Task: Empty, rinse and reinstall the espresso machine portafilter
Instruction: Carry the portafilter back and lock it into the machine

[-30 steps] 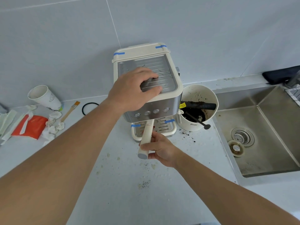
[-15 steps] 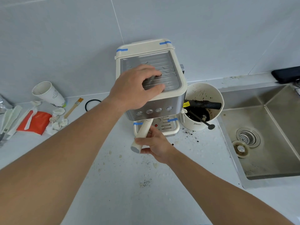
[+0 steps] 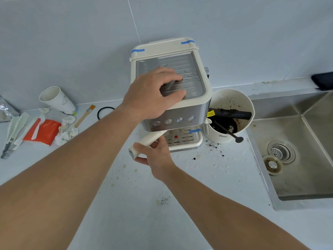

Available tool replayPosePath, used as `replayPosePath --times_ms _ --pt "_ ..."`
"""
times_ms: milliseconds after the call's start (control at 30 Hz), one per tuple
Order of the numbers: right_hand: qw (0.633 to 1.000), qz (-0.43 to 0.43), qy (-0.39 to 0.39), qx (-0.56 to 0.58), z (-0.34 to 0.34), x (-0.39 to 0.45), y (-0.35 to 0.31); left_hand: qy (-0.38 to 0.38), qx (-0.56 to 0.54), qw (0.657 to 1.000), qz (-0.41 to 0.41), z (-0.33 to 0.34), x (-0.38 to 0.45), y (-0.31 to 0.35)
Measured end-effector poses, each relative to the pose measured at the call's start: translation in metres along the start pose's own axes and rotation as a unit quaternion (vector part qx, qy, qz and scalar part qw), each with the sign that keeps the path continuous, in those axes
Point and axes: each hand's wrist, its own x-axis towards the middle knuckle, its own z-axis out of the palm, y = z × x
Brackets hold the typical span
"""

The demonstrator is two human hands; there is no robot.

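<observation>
Handle (image 3: pixel 144 143) has swung left from pointing straight out a second ago, right hand (image 3: pixel 156 156) curled around its end, left hand (image 3: pixel 153 94) pressing flat on the machine (image 3: pixel 196 98) above, so the portafilter's probably unlocking, still under the group head.

two bare forearms reach in from the lower edge — no sleeves, cuffs or gloves in view on either. the left hand (image 3: pixel 155 94) and right hand (image 3: pixel 157 156) carry no rings, and neither wrist shows a watch or band. fingernails look short and unpainted — the upper arms lie outside the frame.
</observation>
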Motion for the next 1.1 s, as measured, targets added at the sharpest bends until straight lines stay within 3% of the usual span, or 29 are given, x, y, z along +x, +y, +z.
replayPosePath --times_ms 1100 --pt "0.999 -0.010 0.002 -0.043 0.011 0.010 0.007 0.008 -0.004 1.000 -0.003 0.000 -0.002 0.002"
